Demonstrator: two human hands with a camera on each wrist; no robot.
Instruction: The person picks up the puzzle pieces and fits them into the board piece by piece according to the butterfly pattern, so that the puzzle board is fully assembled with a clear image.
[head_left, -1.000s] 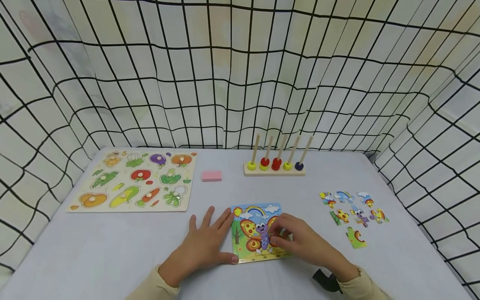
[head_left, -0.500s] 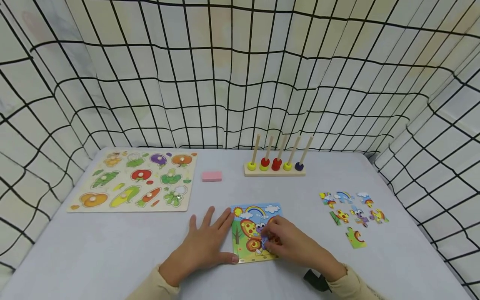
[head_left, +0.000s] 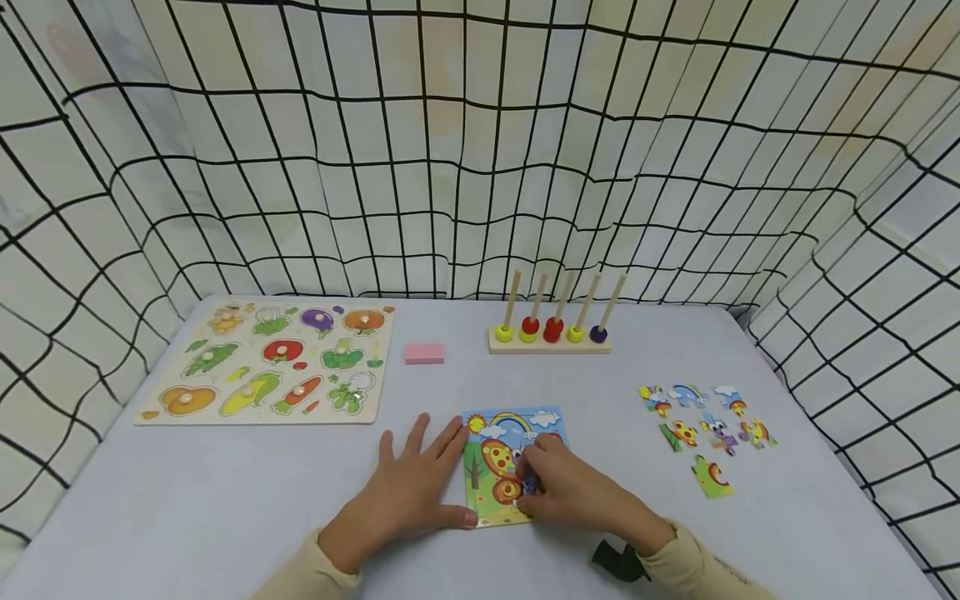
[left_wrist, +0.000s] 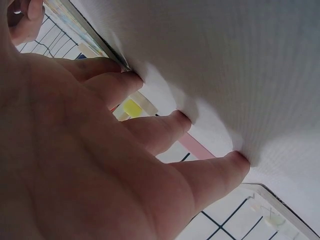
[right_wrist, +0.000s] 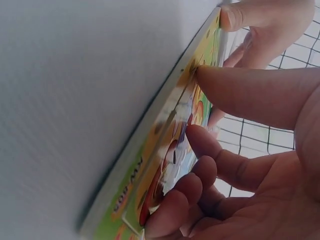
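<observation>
Pinching a glossy jigsaw piece [head_left: 529, 482] on the square butterfly board [head_left: 495, 433], right hand [head_left: 573, 492]; left hand [head_left: 408, 492] flat, spread.

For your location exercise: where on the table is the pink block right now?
In the head view the pink block lies toward the table's far side, left of centre, between the vegetable peg puzzle and the wooden ring stacker.

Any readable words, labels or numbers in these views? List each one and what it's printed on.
Butterfly puzzle: dark lettering along its edge under the right hand, seen sideways and blurred, not readable.
Vegetable board, loose pieces, pink block, peg toy: no text visible.
</observation>
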